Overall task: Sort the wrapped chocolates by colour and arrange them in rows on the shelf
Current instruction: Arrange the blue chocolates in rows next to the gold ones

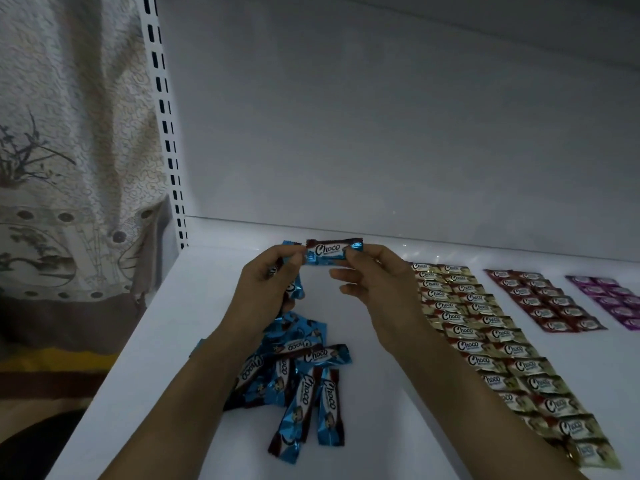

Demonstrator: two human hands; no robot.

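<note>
**Two hands holding one blue foil-wrapped chocolate (329, 254) over a flat white metal shelf (173, 341)**

The left hand (266, 282) and the right hand (377, 285) are each pinching one crimped end of the chocolate between thumb and fingertips. They are holding it in the air near the shelf's back edge. Its long axis is running left to right, with the "Choco" lettering facing the camera. The left hand is also gripping a small bundle of blue chocolates (294, 289) against its palm.

A loose pile of blue wrapped chocolates (298, 372) is lying below the hands, toward the front edge, pointing every way. Toward the right edge, sorted colours are lying in paired rows running from back to front: cream-gold chocolates (485, 341) first, then red chocolates (543, 303), then purple chocolates (609, 299). Each of these is lying crosswise, like the held one.

Bare shelf is showing between the pile and the cream-gold rows, directly under the held chocolate. It probably needs lowering rather than turning, and the right hand is nearer the finished rows.
</note>
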